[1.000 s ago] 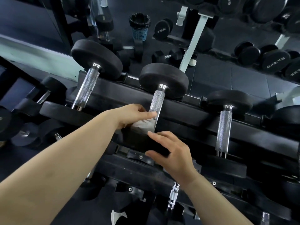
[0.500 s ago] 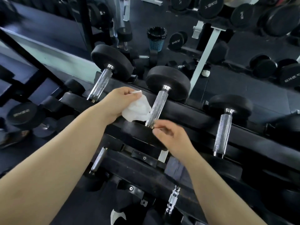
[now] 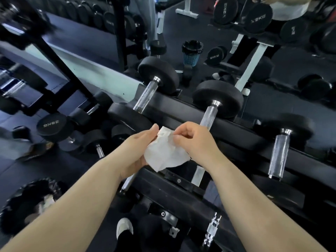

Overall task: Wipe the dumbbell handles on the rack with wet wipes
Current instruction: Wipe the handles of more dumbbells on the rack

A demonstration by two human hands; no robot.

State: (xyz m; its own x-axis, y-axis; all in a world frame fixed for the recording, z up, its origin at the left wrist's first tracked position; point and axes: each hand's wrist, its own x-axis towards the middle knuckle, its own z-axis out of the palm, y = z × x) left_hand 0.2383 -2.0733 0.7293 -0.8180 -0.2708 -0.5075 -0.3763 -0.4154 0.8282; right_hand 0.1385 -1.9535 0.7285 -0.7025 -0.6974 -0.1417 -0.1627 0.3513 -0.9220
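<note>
A crumpled white wet wipe (image 3: 164, 153) hangs between both hands in front of the black dumbbell rack (image 3: 241, 140). My left hand (image 3: 136, 151) holds its left edge, thumb on top. My right hand (image 3: 196, 140) pinches its upper right part with curled fingers. Just behind the hands stands the middle dumbbell with a chrome handle (image 3: 209, 115); neither hand touches it. More chrome handles lie to the left (image 3: 145, 97) and to the right (image 3: 278, 153) on the same tier.
A lower tier carries further dumbbells (image 3: 98, 150) and a chrome bar end (image 3: 211, 231). A mirror behind the rack reflects a blue bin (image 3: 191, 53) and white frame legs (image 3: 251, 68). A black-lined bin (image 3: 31, 202) sits at lower left. My shoe (image 3: 124, 228) is below.
My left hand pulled the wipe off the middle handle and down toward me. My right hand left the rack and now pinches the wipe too. The camera tilted and shifted left.
</note>
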